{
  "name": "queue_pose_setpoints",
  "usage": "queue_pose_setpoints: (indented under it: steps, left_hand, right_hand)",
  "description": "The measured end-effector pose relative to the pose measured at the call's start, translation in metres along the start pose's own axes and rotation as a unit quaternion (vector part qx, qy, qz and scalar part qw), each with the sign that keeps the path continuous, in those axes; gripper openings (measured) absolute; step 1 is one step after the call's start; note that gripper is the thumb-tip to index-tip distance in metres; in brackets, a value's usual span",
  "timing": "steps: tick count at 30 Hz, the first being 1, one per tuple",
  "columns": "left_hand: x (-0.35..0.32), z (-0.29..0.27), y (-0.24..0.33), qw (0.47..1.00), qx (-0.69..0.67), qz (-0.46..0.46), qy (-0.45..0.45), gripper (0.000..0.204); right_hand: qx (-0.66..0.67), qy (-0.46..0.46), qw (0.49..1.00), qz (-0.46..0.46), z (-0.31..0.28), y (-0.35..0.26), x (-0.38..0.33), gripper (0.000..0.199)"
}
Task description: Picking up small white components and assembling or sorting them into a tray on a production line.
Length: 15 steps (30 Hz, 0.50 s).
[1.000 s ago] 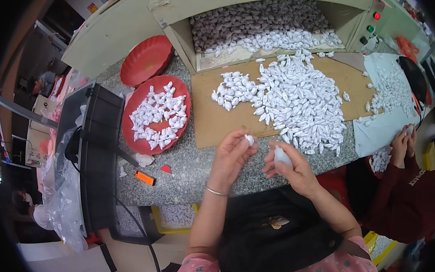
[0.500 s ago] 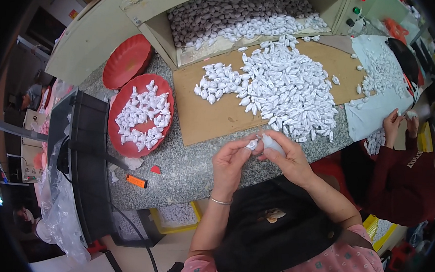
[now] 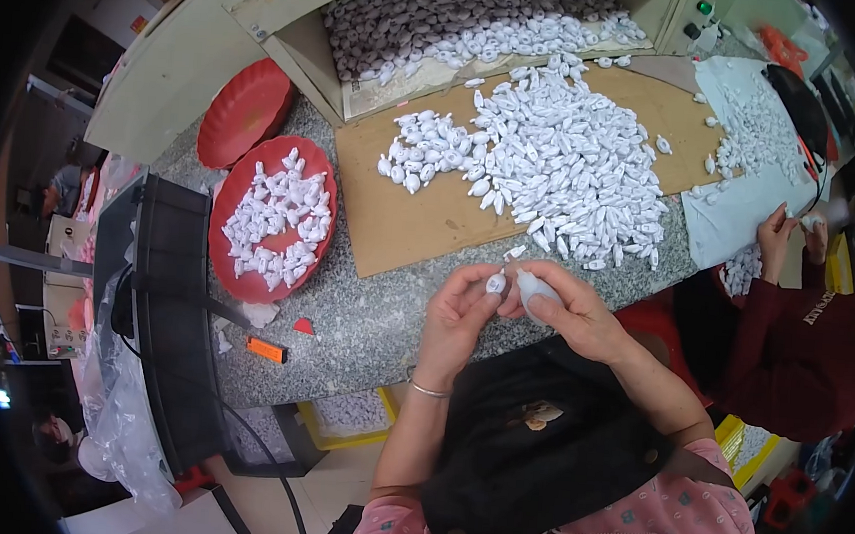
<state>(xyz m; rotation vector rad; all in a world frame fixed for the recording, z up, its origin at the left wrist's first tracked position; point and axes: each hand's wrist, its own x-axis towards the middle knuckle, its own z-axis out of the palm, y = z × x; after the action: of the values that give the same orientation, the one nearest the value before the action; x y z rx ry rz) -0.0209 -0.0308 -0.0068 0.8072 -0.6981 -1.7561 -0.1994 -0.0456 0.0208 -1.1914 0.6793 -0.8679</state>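
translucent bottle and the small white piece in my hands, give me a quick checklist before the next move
1. Piece secured: ok, the left hand pinches the small white piece.
2. Bottle secured: ok, the right hand grips the translucent bottle.
3. Bottle tip against the piece: cannot tell, the contact is too small to make out.
4. Bottle has enough inside: cannot tell, no level shows.
5. Front red bowl upright: ok, it stands on the counter with white pieces in it.
6. Loose items off the counter: not ok, an orange item lies near its front edge.
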Motion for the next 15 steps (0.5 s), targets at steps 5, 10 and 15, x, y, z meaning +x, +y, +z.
queue_pose_setpoints:
  steps: [5,10,15]
  left_hand:
    - [0.0,0.002,-0.004,0.989,0.127,0.058,-0.046,0.031]
    - [0.0,-0.004,0.0,0.998,0.031,0.001,-0.055,0.032]
    - [-0.001,-0.004,0.003,0.996,0.079,0.017,0.025,0.036]
  right_hand:
    - [0.008,0.006,0.999,0.038,-0.009,-0.002,0.003,0.04]
    - [-0.075,-0.004,0.996,-0.038,-0.009,-0.002,0.004,0.04]
    - [-0.186,0.091,0.977,-0.047,-0.018,-0.022,-0.018,0.035]
